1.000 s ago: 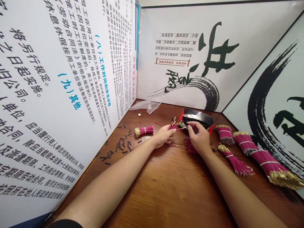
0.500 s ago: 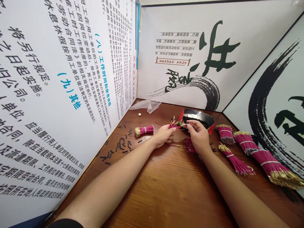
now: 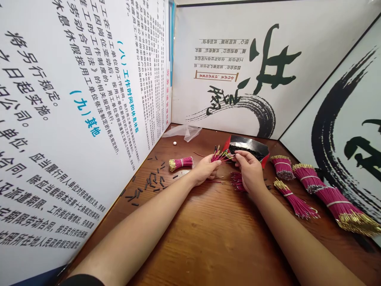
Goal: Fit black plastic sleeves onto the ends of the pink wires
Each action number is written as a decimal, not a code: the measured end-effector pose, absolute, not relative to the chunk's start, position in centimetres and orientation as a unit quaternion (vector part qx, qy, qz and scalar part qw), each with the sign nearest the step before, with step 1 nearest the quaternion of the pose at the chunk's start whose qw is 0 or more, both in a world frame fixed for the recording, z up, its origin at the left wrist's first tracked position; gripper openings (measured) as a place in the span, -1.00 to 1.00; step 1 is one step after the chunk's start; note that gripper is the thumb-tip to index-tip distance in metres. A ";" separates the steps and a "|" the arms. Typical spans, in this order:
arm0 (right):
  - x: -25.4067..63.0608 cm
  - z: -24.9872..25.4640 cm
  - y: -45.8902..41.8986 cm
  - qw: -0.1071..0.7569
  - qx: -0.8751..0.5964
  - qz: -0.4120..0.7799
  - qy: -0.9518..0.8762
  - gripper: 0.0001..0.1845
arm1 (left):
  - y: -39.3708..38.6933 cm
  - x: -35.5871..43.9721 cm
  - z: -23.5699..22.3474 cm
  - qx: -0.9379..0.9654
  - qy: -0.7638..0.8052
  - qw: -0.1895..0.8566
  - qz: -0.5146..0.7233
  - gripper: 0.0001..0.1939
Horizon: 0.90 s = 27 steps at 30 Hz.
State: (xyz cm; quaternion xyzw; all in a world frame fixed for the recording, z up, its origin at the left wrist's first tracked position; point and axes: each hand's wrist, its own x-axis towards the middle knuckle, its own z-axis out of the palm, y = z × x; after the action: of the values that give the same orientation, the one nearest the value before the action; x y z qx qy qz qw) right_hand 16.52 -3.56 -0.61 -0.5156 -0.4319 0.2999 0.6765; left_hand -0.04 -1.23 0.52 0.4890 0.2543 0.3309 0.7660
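Observation:
My left hand (image 3: 206,171) is closed around a small bunch of magenta wires (image 3: 218,154) with gold terminals; some carry black sleeves at their tips. One wire end sticks out to the right, toward my other hand. Thumb and fingertips of my right hand (image 3: 249,169) pinch a small dark piece at that end, which looks like a black sleeve; the fingers mostly cover it. Just behind the right hand is an open box (image 3: 251,145) with red sides, holding many black sleeves. More magenta wires (image 3: 236,182) lie partly hidden under the right hand.
Loose black sleeves (image 3: 153,180) are scattered at the left, near a tied wire bundle (image 3: 181,163). Several tied bundles (image 3: 333,200) lie at the right along the panel. A clear plastic bag (image 3: 184,132) and a small white object (image 3: 174,143) are at the back. Printed panels (image 3: 226,24) enclose the table.
The right fingertips have shifted very slightly at the wire end. Both hands otherwise keep their places, and the left still holds the bunch of wires.

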 end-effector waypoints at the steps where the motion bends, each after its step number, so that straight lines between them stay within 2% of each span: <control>1: 16.5 -0.6 -3.5 0.677 -0.516 0.298 -0.432 -0.72 | -1.2 0.0 0.5 0.490 0.253 0.766 0.330 -0.81; 16: 16.0 -0.1 -3.9 0.664 -0.520 0.291 -0.452 -0.74 | -1.3 -0.1 0.7 0.485 0.259 0.768 0.329 -0.83; 27: 14.8 0.6 -4.5 0.666 -0.491 0.278 -0.488 -0.68 | -1.2 -0.3 0.4 0.495 0.233 0.777 0.311 -0.80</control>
State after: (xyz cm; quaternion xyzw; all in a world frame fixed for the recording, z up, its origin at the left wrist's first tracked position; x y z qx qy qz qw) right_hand 14.75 -4.54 0.63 -0.4905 -0.4883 0.2785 0.6659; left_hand -0.30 -1.18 0.37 0.4951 0.2331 0.3105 0.7773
